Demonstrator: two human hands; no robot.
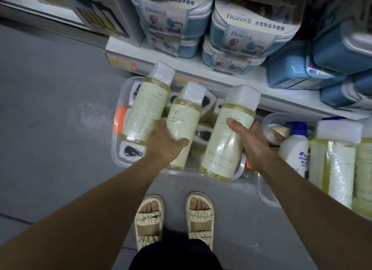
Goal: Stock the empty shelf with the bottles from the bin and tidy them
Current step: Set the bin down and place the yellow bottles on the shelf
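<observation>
My left hand [164, 144] grips two yellow-liquid bottles with white caps and cream labels at once: one on the left [146, 104] and one beside it [185, 120]. My right hand [253, 142] holds a third bottle of the same kind [229, 132], thumb across its label. All three are lifted above a clear plastic bin [117, 147] on the floor, which holds several more wrapped bottles lying down.
A white shelf edge [201, 76] runs just behind the bin, stacked with blue Frozen II cases [247, 28]. To the right stand more yellow bottles [338, 161] and a white pump bottle [296, 147] near a second clear bin [267, 120]. My sandalled feet [173, 217] are on the grey floor.
</observation>
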